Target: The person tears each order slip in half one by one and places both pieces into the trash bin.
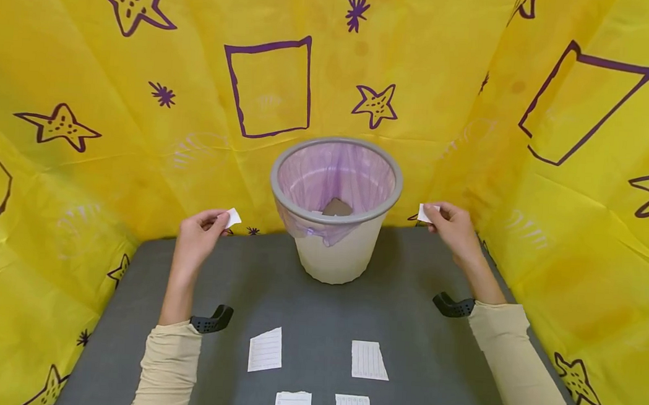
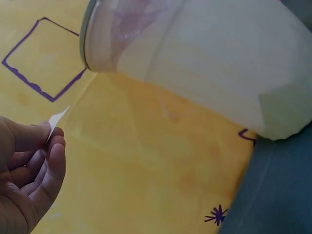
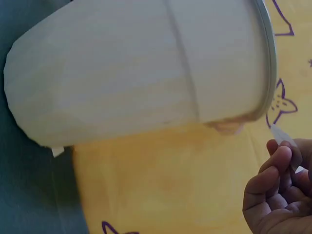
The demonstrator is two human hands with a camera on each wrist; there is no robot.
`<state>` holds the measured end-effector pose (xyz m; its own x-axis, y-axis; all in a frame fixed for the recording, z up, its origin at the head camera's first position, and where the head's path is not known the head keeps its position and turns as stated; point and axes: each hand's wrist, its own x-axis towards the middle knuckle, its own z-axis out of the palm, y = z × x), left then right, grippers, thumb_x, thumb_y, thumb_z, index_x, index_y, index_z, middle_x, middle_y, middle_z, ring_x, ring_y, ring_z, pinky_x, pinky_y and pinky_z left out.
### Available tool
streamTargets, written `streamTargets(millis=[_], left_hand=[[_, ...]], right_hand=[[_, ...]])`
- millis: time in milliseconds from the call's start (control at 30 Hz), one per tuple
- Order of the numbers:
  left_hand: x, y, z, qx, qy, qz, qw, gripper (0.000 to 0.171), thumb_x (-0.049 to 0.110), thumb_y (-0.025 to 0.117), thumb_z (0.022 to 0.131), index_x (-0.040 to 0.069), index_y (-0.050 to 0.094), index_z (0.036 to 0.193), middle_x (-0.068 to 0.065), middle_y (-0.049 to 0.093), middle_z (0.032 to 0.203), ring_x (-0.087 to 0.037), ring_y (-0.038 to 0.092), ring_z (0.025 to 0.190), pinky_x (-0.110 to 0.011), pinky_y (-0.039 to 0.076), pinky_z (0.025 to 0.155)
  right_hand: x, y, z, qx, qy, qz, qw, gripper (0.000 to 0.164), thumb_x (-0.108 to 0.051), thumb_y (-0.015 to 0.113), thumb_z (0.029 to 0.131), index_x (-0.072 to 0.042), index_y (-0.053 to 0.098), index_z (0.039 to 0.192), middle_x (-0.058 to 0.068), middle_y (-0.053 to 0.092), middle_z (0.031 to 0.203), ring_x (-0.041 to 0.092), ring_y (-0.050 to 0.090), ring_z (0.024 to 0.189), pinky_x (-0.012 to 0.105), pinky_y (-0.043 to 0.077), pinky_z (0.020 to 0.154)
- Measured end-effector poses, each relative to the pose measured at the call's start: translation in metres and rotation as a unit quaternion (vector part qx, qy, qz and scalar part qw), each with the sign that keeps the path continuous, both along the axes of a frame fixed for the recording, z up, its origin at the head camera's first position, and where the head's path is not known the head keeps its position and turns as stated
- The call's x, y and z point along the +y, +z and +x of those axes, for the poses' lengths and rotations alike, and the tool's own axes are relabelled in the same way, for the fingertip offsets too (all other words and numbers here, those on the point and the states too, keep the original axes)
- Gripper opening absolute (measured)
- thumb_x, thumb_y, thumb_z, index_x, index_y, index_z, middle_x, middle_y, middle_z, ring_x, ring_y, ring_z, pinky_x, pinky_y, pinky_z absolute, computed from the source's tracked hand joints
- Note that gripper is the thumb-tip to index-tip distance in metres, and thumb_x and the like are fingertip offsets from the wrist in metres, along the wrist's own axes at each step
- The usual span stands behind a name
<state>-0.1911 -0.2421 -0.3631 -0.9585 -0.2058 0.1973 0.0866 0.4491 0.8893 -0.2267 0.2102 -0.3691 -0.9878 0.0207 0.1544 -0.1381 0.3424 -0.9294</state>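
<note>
My left hand (image 1: 202, 229) pinches a small white paper scrap (image 1: 233, 218) between thumb and fingers, to the left of the bin. On the other side, my right hand (image 1: 452, 227) pinches another paper scrap (image 1: 425, 213). Between them stands a cream waste bin (image 1: 336, 257) with a grey rim, lined with a translucent purple bag (image 1: 332, 172). Inside lies a brown piece (image 1: 338, 207), its kind unclear, beside something white. In the left wrist view the paper (image 2: 57, 119) sticks up from the fingertips; the right wrist view shows the other scrap (image 3: 282, 136) in the fingers.
Several torn pieces of lined paper lie on the grey table toward the front, among them an upper left piece (image 1: 266, 350) and an upper right one (image 1: 369, 360). Yellow cloth (image 1: 197, 95) with purple drawings hangs behind and on both sides. A white bit (image 3: 57, 151) shows near the bin's base.
</note>
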Motion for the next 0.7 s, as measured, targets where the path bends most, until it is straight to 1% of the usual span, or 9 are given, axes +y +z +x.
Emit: streamTargets(millis=[100,200,300,333,400,467,533,600,700], left_hand=[[-0.016,-0.003,-0.006,-0.023,0.001,-0.015,0.9996,0.042,0.028,0.059,0.096,-0.007,0.063,0.12,-0.019,0.067,0.103,0.007,0.061,0.068,-0.011,0.053,0.066],[-0.022,-0.001,-0.013,-0.037,-0.01,-0.025,0.999,0.044,0.028,0.059,0.097,-0.007,0.062,0.121,-0.019,0.067,0.103,0.006,0.061,0.067,-0.012,0.053,0.065],[-0.022,0.012,-0.021,-0.033,-0.026,-0.034,0.9986,0.045,0.028,0.058,0.097,-0.01,0.061,0.122,-0.018,0.067,0.101,0.006,0.06,0.066,-0.011,0.052,0.064],[-0.02,0.023,-0.024,-0.025,-0.028,-0.051,0.998,0.044,0.028,0.058,0.097,-0.009,0.062,0.121,-0.018,0.067,0.1,0.004,0.06,0.067,-0.011,0.052,0.063],[-0.012,0.05,-0.028,-0.001,-0.034,-0.09,0.9954,0.044,0.029,0.057,0.098,-0.008,0.063,0.121,-0.021,0.067,0.099,-0.002,0.061,0.07,-0.011,0.05,0.062],[0.001,0.081,-0.034,0.026,-0.042,-0.126,0.9908,0.043,0.03,0.056,0.098,-0.005,0.064,0.12,-0.021,0.068,0.101,-0.008,0.061,0.073,-0.01,0.049,0.062],[0.015,0.108,-0.041,0.048,-0.049,-0.149,0.9864,0.039,0.03,0.057,0.098,-0.001,0.066,0.119,-0.022,0.068,0.103,-0.015,0.061,0.077,-0.01,0.049,0.063],[0.026,0.124,-0.049,0.053,-0.074,-0.136,0.9865,0.037,0.028,0.058,0.097,-0.002,0.067,0.118,-0.023,0.067,0.105,-0.017,0.062,0.08,-0.009,0.05,0.066],[0.036,0.133,-0.058,0.042,-0.099,-0.118,0.9871,0.035,0.024,0.059,0.097,-0.003,0.066,0.118,-0.023,0.066,0.107,-0.017,0.063,0.082,-0.01,0.052,0.069]], right_hand=[[0.016,-0.002,-0.009,-0.005,-0.006,0.015,1.0,0.042,-0.03,0.057,0.098,0.011,0.059,0.109,-0.018,0.055,0.065,0.001,0.052,0.06,0.016,0.048,0.061],[0.022,-0.001,-0.017,-0.015,-0.001,0.011,1.0,0.043,-0.03,0.056,0.098,0.012,0.057,0.11,-0.018,0.056,0.065,0.0,0.052,0.06,0.016,0.048,0.06],[0.024,0.005,-0.027,-0.023,0.007,0.002,1.0,0.041,-0.029,0.056,0.098,0.01,0.057,0.108,-0.018,0.055,0.065,-0.001,0.051,0.06,0.015,0.047,0.059],[0.024,0.011,-0.032,-0.022,0.012,-0.005,1.0,0.038,-0.029,0.056,0.098,0.008,0.057,0.106,-0.017,0.055,0.065,0.0,0.051,0.06,0.014,0.046,0.058],[0.023,0.029,-0.04,-0.015,0.026,-0.031,0.999,0.032,-0.028,0.057,0.098,0.003,0.059,0.103,-0.014,0.056,0.067,0.002,0.05,0.06,0.015,0.046,0.058],[0.018,0.052,-0.046,0.001,0.038,-0.052,0.998,0.025,-0.028,0.059,0.096,-0.003,0.062,0.096,-0.01,0.055,0.068,0.004,0.049,0.06,0.016,0.045,0.058],[0.01,0.075,-0.05,0.009,0.046,-0.056,0.997,0.024,-0.031,0.061,0.095,-0.007,0.062,0.093,-0.007,0.055,0.07,0.008,0.048,0.062,0.017,0.045,0.06],[0.001,0.091,-0.051,0.011,0.047,-0.046,0.998,0.027,-0.033,0.062,0.094,-0.007,0.063,0.092,-0.006,0.055,0.07,0.009,0.048,0.063,0.018,0.045,0.061],[-0.011,0.102,-0.054,-0.002,0.05,-0.02,0.999,0.034,-0.036,0.062,0.094,-0.002,0.061,0.098,-0.006,0.055,0.071,0.009,0.049,0.065,0.018,0.046,0.064]])
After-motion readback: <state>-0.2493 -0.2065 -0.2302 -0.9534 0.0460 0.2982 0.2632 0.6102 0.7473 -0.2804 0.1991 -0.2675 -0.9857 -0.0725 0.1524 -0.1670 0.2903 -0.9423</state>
